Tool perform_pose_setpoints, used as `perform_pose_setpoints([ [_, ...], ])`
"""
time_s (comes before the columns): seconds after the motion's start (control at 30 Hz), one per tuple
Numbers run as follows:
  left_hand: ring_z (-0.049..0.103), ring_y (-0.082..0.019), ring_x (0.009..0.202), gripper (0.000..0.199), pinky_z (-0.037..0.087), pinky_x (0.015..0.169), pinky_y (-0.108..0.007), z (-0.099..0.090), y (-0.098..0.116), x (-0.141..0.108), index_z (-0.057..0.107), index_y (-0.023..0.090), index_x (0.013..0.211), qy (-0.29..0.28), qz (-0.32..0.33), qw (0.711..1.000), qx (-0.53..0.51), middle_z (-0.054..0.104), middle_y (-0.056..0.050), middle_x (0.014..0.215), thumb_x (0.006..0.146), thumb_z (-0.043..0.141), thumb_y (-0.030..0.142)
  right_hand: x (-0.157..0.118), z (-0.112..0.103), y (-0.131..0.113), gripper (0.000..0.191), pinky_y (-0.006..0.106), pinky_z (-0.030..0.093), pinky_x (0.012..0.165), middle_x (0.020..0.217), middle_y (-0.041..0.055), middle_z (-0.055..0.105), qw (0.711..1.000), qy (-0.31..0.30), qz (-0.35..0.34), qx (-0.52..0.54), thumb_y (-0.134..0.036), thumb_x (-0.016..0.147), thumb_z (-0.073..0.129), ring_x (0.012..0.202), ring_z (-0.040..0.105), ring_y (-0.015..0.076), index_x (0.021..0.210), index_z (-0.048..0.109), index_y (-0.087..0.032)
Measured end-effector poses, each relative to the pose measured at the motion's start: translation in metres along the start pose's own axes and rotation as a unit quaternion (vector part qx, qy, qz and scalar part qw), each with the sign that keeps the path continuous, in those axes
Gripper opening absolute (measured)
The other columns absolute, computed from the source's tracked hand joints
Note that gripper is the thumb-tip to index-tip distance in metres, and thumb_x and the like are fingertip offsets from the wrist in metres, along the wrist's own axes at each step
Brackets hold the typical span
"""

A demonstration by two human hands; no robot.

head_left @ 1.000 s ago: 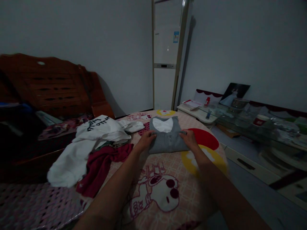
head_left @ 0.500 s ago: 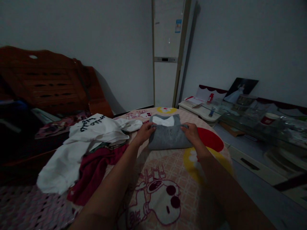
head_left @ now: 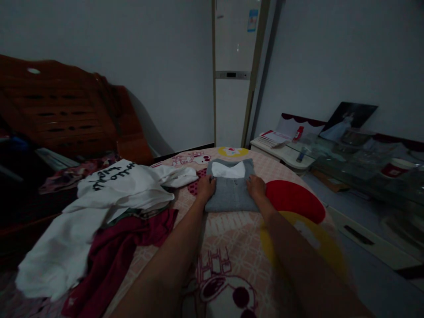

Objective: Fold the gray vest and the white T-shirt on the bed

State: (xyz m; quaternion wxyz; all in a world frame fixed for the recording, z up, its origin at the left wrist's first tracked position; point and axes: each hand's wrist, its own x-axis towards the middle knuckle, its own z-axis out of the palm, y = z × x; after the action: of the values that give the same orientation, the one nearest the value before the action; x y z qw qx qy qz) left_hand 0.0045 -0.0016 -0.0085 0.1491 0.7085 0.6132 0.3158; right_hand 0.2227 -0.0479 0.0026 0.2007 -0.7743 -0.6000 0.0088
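Note:
A grey knit top [head_left: 230, 198] lies folded into a neat block on the patterned tablecloth [head_left: 228, 227], with a white patch [head_left: 228, 170] showing at its far side. My left hand [head_left: 206, 187] is closed at its left edge, fingers curled over the cloth. At the right edge my right hand [head_left: 257, 187] does likewise; its fingertips are partly hidden and dim. Left of my arms lies a loose heap: a white top [head_left: 132, 181] with black lettering and a dark red garment [head_left: 122, 247].
A carved wooden bench [head_left: 62, 110] stands at the left, a tall white cabinet-like unit [head_left: 232, 110] at the back. On the right, a glass-topped stand [head_left: 344, 159] holds papers, a paper cup [head_left: 395, 168] and a photo [head_left: 349, 119].
The front flap of the grey top has come down flat, and my hands have lowered with it along the sides. The view has shifted slightly.

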Motion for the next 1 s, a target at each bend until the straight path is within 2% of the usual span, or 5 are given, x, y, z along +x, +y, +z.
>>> perform_pose_setpoints([
  [0.3,0.065,-0.022,0.094,0.032,0.047,0.087,-0.032,-0.004,-0.008,-0.002,0.063,0.013,0.115,0.06,-0.016,0.997,-0.056,0.07,-0.011,0.103,0.085,0.057,0.02,-0.007,-0.006,0.008,0.037,0.031,0.046,0.085,0.111,0.0151,0.069,0.996,0.087,0.031,0.02,-0.02,0.092,0.049,0.1,0.064,0.0244,0.128,0.057,-0.014],
  [0.43,0.064,-0.022,0.099,0.032,0.048,0.09,-0.032,-0.023,-0.001,-0.011,0.066,0.016,0.111,0.122,0.052,0.989,-0.069,0.069,-0.01,0.11,0.083,0.052,0.017,-0.03,-0.02,0.007,0.034,0.032,0.046,0.086,0.112,0.0159,0.066,0.993,0.099,-0.068,0.006,-0.013,0.091,0.043,0.101,0.063,0.025,0.119,0.062,-0.012],
  [0.67,0.065,-0.022,0.1,0.036,0.049,0.093,-0.031,-0.046,0.023,-0.08,0.069,0.017,0.113,-0.182,0.279,0.943,0.005,0.072,-0.007,0.109,0.08,0.06,0.029,-0.097,-0.021,0.012,0.038,0.032,0.045,0.096,0.118,0.013,0.066,0.953,-0.025,-0.302,-0.008,-0.014,0.086,0.049,0.11,0.06,0.0222,0.122,0.062,-0.015],
  [0.8,0.055,-0.023,0.124,0.054,0.042,0.106,-0.034,-0.034,0.015,-0.108,0.053,0.015,0.134,-0.145,0.307,0.937,0.084,0.057,-0.014,0.137,0.08,0.053,0.011,-0.116,-0.015,0.013,0.051,0.037,0.037,0.109,0.138,0.0183,0.055,0.955,-0.02,-0.29,-0.051,-0.008,0.085,0.045,0.129,0.049,0.0248,0.136,0.052,-0.009],
  [1.0,0.065,-0.024,0.106,0.047,0.049,0.092,-0.035,-0.045,0.021,-0.097,0.06,0.013,0.126,-0.18,0.286,0.929,0.149,0.066,-0.015,0.121,0.082,0.047,0.004,-0.103,-0.043,-0.008,0.041,0.031,0.046,0.092,0.114,0.0154,0.07,0.962,-0.084,-0.242,-0.096,-0.006,0.088,0.041,0.107,0.064,0.0238,0.118,0.067,-0.014],
])
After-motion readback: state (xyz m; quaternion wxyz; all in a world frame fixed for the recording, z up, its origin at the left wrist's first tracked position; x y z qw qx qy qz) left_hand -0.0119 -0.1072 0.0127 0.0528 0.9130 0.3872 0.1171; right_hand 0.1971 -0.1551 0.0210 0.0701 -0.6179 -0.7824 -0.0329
